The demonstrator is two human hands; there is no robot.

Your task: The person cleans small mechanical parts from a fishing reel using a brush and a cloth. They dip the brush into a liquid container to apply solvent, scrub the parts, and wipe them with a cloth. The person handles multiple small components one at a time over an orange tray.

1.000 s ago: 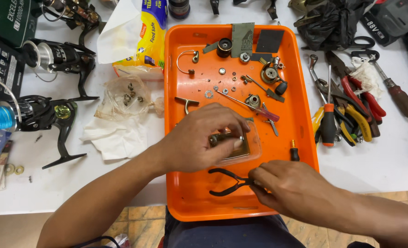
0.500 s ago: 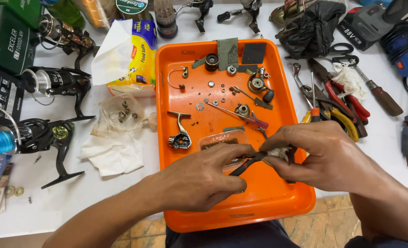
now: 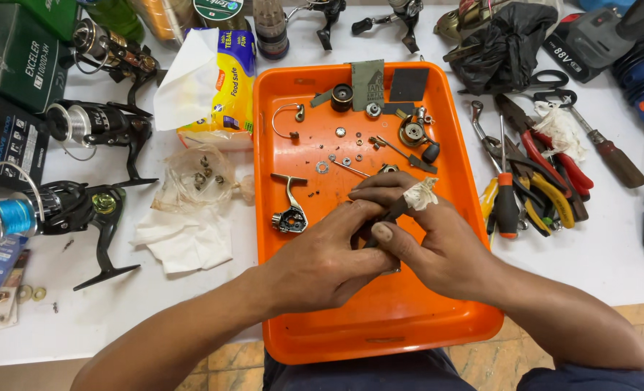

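**Technician A:** Report hand positions.

**Technician B:** Both hands meet over the middle of the orange tray (image 3: 304, 130). The left hand (image 3: 322, 257) is curled, its fingers closed around a small dark part (image 3: 393, 212) that is mostly hidden by the fingers. The right hand (image 3: 431, 239) presses against the left, with its thumb and fingers pinching the same part from the other side. A scrap of white tissue (image 3: 420, 194) sits at the right fingertips, touching the part.

**Technician A:** Location of the part?

**Technician B:** Held between both hands, above the tray floor. Whether it touches the tray cannot be determined.

**Technician A:** Adjacent components in the tray?

**Technician B:** A reel body frame (image 3: 291, 211) lies just beside the left hand, on its left. Small washers and screws (image 3: 333, 156) are scattered further up the tray, along with a wire bail arm (image 3: 284, 118) near the upper left corner.

**Technician A:** Outside the tray?

**Technician B:** To the right: pliers with red and yellow handles (image 3: 554, 177) and a screwdriver (image 3: 507, 203). To the left: a crumpled white tissue (image 3: 184, 239), a clear plastic bag with small parts (image 3: 199, 177), and a black spinning reel with blue line (image 3: 54, 206).
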